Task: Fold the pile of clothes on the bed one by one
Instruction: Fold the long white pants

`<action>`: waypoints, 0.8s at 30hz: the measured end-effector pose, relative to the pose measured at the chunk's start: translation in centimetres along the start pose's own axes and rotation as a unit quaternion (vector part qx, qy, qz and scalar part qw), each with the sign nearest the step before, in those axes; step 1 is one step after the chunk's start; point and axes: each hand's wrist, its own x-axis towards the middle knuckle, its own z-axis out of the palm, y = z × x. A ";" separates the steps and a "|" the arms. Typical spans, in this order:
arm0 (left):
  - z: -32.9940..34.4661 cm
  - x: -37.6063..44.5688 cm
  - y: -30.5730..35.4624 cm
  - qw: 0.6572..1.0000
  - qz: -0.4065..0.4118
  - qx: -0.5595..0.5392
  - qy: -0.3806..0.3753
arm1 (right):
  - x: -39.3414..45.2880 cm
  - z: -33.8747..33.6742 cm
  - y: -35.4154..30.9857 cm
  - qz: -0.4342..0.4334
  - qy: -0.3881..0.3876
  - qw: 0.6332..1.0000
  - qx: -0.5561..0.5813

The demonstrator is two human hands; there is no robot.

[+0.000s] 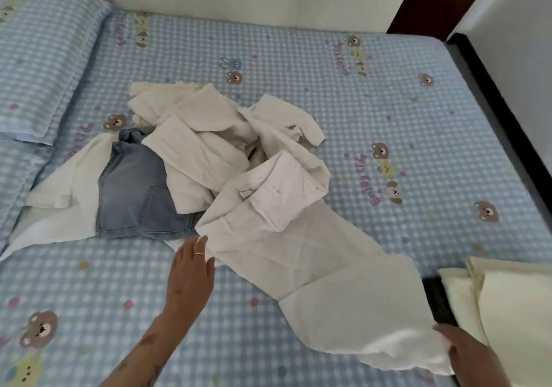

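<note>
my left hand point(191, 270) lies flat on the bed point(298, 64), fingers straight and close together, with a gold ring point(199, 254) on one finger. the fingertips touch the left edge of the white trousers point(298, 255), near the waist part. this hand does not pinch anything; it only rests against the cloth.

my right hand point(469, 353) is at the lower right corner and it holds the bottom end of the trousers' leg. the cloth is bunched at the hand, and the thumb lies over it. the other fingers are hidden under the cloth, so i can only say the hand grips the hem there.

the white trousers are stretched across the bed from the pile point(209, 135) down toward my right hand, with the waist up near the pile and the leg coming to me. a small label shows at the waist.

the pile is in the middle of the bed. it has a cream white jacket point(191, 144) crumpled on top, denim shorts point(131, 189) below it at the left, and one more white garment point(59, 195) spread under the shorts, further left.

the bed has a blue checked sheet with small bears. a pillow point(44, 58) in the same pattern is at the far left. at the right edge, just beside my right hand, is folded cream cloth point(507, 303) on something dark.
</note>
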 end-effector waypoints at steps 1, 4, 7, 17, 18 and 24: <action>0.7 0.2 0.5 1.000 0.006 0.008 -0.013 | -0.4 0.4 -1.9 0.041 -0.108 0.991 0.072; 2.7 0.5 1.2 0.998 0.022 0.024 -0.048 | 0.8 2.0 -2.7 0.137 -0.198 0.967 0.088; 3.8 1.4 1.2 0.998 -0.005 0.020 -0.066 | 2.0 2.9 -3.4 0.158 -0.194 0.965 0.083; 5.3 9.6 -0.7 0.987 -0.081 0.005 -0.139 | 5.8 7.5 -7.8 0.157 -0.254 0.954 0.035; 5.5 9.7 -0.8 0.986 -0.082 0.021 -0.140 | 6.3 7.4 -8.7 0.166 -0.266 0.948 0.049; 4.4 7.0 0.9 0.996 -0.012 0.053 -0.074 | 7.6 6.4 -15.8 0.067 -0.253 0.964 0.057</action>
